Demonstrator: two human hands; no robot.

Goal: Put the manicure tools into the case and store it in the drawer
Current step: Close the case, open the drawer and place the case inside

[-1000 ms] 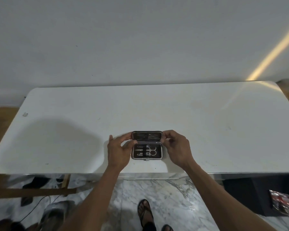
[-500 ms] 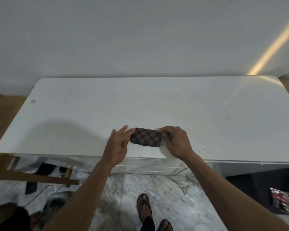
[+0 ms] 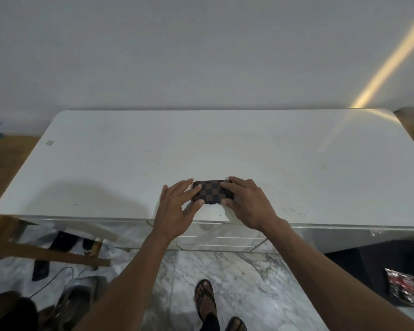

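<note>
The manicure case (image 3: pixel 212 191), brown and black checkered, lies closed and flat near the front edge of the white dresser top (image 3: pixel 225 144). My left hand (image 3: pixel 177 209) rests at its left end, fingers on the lid and thumb at the front edge. My right hand (image 3: pixel 246 201) presses on its right end, fingers over the lid and thumb at the front corner. The tools are hidden inside. Below the dresser's front edge, white drawer fronts (image 3: pixel 225 242) show between my forearms; all look closed.
A wall stands behind the dresser. On the marble floor are my sandalled feet (image 3: pixel 204 299), a wooden frame (image 3: pixel 46 254) at the left, a cable and dark items, and a red and black packet (image 3: pixel 402 287) at the right.
One second ago the case lay open with the tools showing. Its lid has been folded down; both hands now press flat on the closed case. The camera has tilted.
</note>
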